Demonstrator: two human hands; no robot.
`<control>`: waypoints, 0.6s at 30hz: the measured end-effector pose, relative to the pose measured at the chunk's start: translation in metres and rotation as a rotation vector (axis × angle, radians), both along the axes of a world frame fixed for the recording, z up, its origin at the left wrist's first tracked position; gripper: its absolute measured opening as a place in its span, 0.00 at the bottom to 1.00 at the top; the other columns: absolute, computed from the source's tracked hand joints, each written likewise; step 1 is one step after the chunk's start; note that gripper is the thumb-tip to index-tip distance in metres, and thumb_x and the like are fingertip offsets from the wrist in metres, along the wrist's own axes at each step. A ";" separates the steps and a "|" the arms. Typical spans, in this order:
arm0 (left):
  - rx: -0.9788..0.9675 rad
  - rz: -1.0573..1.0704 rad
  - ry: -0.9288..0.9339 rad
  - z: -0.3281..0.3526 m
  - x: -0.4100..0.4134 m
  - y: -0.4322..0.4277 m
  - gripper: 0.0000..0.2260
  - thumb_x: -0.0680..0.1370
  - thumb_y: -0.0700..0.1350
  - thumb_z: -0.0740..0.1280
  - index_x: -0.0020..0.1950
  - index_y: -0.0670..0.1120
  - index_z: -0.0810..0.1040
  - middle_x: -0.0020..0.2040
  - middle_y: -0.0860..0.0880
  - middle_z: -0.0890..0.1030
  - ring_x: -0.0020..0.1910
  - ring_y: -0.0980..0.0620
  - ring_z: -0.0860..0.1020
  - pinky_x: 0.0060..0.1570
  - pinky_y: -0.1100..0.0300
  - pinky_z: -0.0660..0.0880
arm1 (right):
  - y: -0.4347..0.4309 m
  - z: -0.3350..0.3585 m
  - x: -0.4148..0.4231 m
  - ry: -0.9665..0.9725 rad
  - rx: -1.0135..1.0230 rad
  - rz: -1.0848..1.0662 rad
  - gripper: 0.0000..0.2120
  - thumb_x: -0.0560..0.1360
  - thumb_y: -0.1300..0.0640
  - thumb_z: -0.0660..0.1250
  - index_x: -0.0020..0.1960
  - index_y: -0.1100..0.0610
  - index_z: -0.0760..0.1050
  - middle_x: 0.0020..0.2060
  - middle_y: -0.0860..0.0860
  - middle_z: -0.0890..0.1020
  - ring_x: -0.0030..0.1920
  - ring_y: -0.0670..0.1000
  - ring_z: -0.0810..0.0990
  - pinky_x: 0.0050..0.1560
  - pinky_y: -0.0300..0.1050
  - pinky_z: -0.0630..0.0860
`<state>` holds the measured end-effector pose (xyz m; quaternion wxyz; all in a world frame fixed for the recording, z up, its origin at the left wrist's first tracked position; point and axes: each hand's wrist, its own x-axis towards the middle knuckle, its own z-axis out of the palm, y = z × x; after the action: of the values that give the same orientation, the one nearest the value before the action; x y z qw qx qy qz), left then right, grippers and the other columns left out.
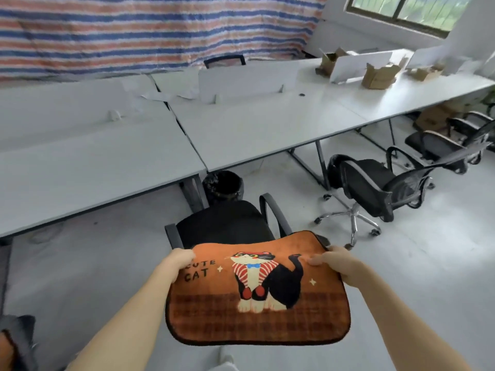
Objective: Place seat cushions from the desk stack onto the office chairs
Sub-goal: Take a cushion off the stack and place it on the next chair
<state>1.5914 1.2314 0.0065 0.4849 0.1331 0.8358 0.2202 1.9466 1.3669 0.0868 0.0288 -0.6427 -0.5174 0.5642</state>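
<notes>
Both bare forearms reach forward from the bottom edge, spread apart, each hand clamped on one side of the seat cushion (257,290). The left hand (180,261) grips the cushion's left edge near the far corner, knuckles up and fingers curled over the rim. The right hand (340,266) pinches the right edge near its far corner, with fingertips (314,261) lying on the printed face. The cushion is orange with a dark border, a cartoon cat and the words "CUTE CAT". It is held roughly level in the air, picture side up, well clear of the floor. Its far edge overlaps the near part of a black office chair (225,223) just beyond it, and whether the two touch cannot be told. That chair's grey armrests rise on either side of its bare seat. Behind it a black waste bin (223,187) stands under a long white desk (254,124). To the right a second office chair (375,188) on a chrome star base stands turned away from the desk, with more chairs (439,148) beyond. Torn cardboard boxes (379,74) sit on the far desktop, backed by a striped tarp (150,30) and a window (407,9).
</notes>
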 end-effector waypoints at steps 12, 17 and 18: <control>-0.104 0.264 -0.327 -0.063 -0.064 0.071 0.25 0.66 0.41 0.76 0.62 0.39 0.77 0.52 0.38 0.84 0.49 0.38 0.84 0.54 0.41 0.80 | 0.183 -0.079 -0.087 -0.254 -0.005 0.169 0.19 0.66 0.55 0.80 0.50 0.65 0.80 0.42 0.59 0.86 0.42 0.60 0.86 0.48 0.58 0.84; -0.157 0.287 -0.141 -0.104 -0.059 0.092 0.24 0.66 0.40 0.76 0.60 0.35 0.78 0.55 0.38 0.82 0.54 0.39 0.81 0.58 0.45 0.77 | 0.234 -0.130 -0.123 -0.384 0.051 0.423 0.18 0.69 0.52 0.76 0.53 0.62 0.79 0.43 0.55 0.83 0.43 0.56 0.83 0.47 0.51 0.82; -0.186 0.260 -0.081 -0.112 -0.055 0.095 0.21 0.67 0.39 0.75 0.57 0.33 0.78 0.52 0.38 0.82 0.53 0.39 0.81 0.57 0.47 0.77 | 0.239 -0.137 -0.129 -0.399 0.068 0.467 0.18 0.70 0.52 0.75 0.55 0.61 0.78 0.44 0.54 0.83 0.43 0.55 0.83 0.46 0.49 0.82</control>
<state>1.5363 1.3268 -0.1052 0.4960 -0.0307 0.8424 0.2082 1.8177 1.6062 -0.0497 -0.1824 -0.6031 -0.6653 0.4006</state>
